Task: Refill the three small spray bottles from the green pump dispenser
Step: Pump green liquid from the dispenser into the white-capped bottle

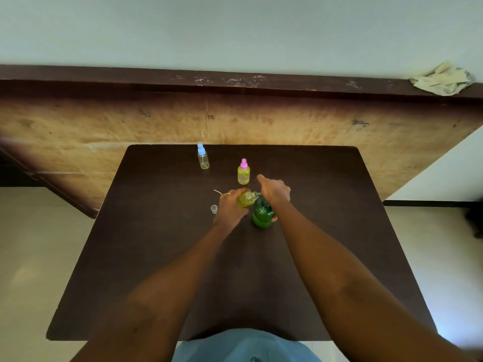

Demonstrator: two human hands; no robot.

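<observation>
Green dispenser gripped by right hand; left hand grips uncapped yellow bottle.

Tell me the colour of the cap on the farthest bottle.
The cap is light blue, clearest in the head view.

- Dark brown rectangular table top: wood-look surface, matt, smooth; under both hands.
- Round green translucent plastic pump dispenser: glossy; beneath the right hand.
- Small clear plastic bottle of yellow liquid: glossy; in the left hand.
- Pink-capped clear plastic spray bottle: glossy body; just beyond the right hand.
- Blue-capped clear plastic spray bottle: glossy, see-through; well beyond the left hand.
- Tiny clear plastic cap: smooth; just left of the left hand.
- Tan wooden panel: rough, stained, unvarnished; far beyond both hands.
- Dark wooden ledge: scuffed; above the panel.
- Pale crumpled cloth: matt; far beyond the right hand.
</observation>
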